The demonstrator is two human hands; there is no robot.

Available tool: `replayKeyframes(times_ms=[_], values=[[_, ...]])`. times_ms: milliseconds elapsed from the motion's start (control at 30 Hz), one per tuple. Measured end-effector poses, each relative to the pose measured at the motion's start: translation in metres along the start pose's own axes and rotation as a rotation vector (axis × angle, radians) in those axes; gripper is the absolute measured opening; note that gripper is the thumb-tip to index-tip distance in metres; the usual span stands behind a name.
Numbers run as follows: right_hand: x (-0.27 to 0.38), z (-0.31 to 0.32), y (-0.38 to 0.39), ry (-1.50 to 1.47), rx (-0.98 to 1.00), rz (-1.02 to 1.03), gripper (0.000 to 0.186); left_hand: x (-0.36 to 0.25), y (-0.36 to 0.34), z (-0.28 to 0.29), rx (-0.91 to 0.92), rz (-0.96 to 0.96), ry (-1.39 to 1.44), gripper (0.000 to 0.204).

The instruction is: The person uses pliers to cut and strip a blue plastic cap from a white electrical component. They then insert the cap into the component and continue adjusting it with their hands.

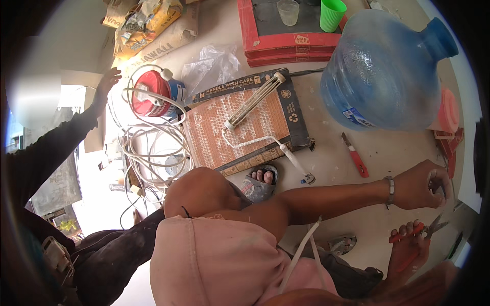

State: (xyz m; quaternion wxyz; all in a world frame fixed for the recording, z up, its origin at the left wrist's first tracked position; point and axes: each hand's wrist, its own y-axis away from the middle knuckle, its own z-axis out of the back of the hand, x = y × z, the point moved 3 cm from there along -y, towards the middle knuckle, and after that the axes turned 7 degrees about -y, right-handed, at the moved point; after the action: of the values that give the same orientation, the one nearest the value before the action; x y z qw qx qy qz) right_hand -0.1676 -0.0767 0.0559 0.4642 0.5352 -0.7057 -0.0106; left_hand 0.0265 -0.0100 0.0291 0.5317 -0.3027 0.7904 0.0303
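My left arm, with a bracelet at the wrist, reaches across to the right. At its end my left hand (422, 186) is closed near the foot of the wall, fingers curled toward the thumb; anything inside them is hidden. Below it, my right hand (408, 257) grips red-handled scissors (435, 225), their metal blades spread apart and pointing up to the right. The blades are apart from my left hand. On the floor left of my left hand lies a red utility knife (356, 156) with its blade end pointing away from me.
A roller frame (255, 102) lies on a tile carton (298, 112). A big blue water jug (377, 71) rests far right; red tile boxes (296, 50) carry two cups. White cable (153, 145) coils beside a red-lidded bucket (153, 92). Another person's arm (61, 125) extends at left.
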Motion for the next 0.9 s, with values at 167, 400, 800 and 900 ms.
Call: replayKeyframes(times_ms=[167,400,800,900], values=[[0.01,0.021,0.008,0.092,-0.044,-0.003,0.036,0.017,-0.004,-0.016,0.036,-0.016,-0.007,0.018],[0.016,0.046,0.01,0.101,-0.002,-0.076,0.031,0.021,0.0,-0.027,0.231,0.036,-0.044,0.02],[0.022,0.089,-0.002,-0.021,0.252,-0.177,0.034,-0.052,0.014,-0.035,0.464,0.099,-0.005,0.022],[0.03,0.092,-0.005,-0.016,0.238,-0.153,0.035,-0.042,0.024,-0.024,0.71,0.265,-0.358,0.023]])
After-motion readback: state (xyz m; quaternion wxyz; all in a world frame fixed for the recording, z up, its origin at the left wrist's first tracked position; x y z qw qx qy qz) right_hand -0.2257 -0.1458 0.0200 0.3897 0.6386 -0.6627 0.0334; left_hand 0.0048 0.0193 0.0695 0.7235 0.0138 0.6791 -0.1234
